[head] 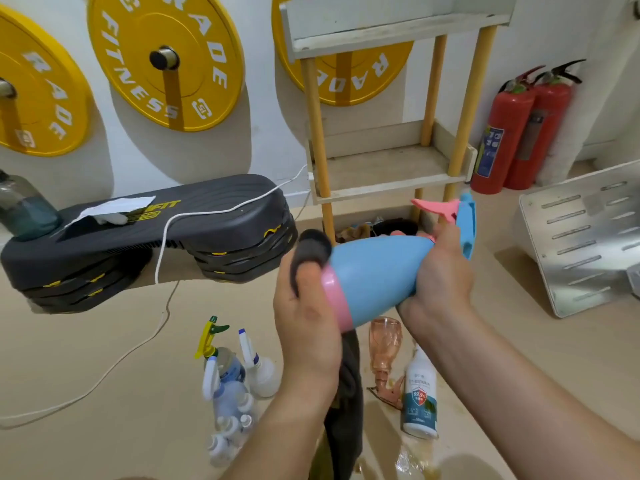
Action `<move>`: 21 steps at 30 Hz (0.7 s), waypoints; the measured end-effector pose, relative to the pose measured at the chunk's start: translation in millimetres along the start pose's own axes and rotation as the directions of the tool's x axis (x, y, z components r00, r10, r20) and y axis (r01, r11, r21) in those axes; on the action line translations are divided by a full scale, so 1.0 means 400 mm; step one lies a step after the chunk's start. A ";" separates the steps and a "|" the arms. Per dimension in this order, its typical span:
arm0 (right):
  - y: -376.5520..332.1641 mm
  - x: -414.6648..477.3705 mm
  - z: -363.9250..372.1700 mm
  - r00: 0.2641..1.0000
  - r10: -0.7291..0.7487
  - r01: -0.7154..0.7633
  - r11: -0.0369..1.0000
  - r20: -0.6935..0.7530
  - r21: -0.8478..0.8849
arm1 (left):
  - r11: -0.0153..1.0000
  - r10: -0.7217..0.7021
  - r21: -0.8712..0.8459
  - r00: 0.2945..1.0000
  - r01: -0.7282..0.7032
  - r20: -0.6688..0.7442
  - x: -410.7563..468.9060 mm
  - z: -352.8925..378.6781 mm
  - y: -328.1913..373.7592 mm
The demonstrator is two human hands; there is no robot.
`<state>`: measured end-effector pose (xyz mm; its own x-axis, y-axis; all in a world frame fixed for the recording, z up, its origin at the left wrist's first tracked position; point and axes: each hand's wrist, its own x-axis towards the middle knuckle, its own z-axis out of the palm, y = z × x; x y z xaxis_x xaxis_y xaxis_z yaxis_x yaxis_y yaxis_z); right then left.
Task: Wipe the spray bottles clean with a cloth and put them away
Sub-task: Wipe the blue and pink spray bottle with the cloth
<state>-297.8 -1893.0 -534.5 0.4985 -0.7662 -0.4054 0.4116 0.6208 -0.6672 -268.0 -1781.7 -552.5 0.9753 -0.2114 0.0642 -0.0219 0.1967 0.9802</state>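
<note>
The right hand (443, 271) has its grip closed round the narrow neck of a smooth, tapered blue plastic spray bottle (377, 271), which is held in the air almost on its side. Its pink trigger and nozzle stick out above that grip. The left hand (308, 320) is at the bottle's wide end, where a glossy pink band rings the base. Its grip is clamped on a soft dark grey cloth (311, 244), bunched over the fingertips and pressed against the base, and the rest of the cloth hangs limp below the wrist.

On the pale floor below the left grip stands a cluster of small clear and white trigger bottles (235, 382). Below the right grip a ribbed, translucent pink bottle (384, 344) lies tipped beside a white labelled bottle (420, 393) on a wet patch. Beyond both grips stands a wooden shelf (388, 168) on round yellow posts.
</note>
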 end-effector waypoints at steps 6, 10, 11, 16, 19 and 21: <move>-0.068 -0.026 0.035 0.903 -0.012 0.137 0.956 0.429 -0.261 | 0.773 -0.525 -0.196 0.781 0.604 0.339 0.003 -0.033 0.032; -0.061 -0.046 0.026 0.808 0.135 0.201 0.853 0.574 -0.482 | 0.903 -0.425 0.173 0.872 0.392 0.244 0.035 -0.037 0.028; -0.049 -0.051 0.019 0.811 0.123 0.269 0.790 0.572 -0.552 | 0.917 -0.380 0.210 0.902 0.338 0.207 0.036 -0.033 0.031; -0.026 -0.086 -0.001 0.774 0.312 0.181 0.725 0.551 -0.665 | 0.965 -0.163 0.241 0.957 0.104 0.240 0.046 -0.035 0.055; -0.025 -0.085 -0.003 0.779 0.316 0.223 0.667 0.541 -0.711 | 0.960 -0.018 0.273 0.958 -0.063 0.286 0.063 -0.050 0.064; -0.039 -0.069 -0.003 0.821 0.220 0.355 0.525 0.527 -0.773 | 0.949 0.055 0.283 0.955 -0.141 0.290 0.069 -0.063 0.068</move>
<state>-318.7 -1881.6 -513.7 0.9017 -0.4052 -0.1507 -0.1966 -0.0740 -0.9777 -236.1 -1757.8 -528.8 0.8669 -0.4686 0.1697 -0.2203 -0.0549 0.9739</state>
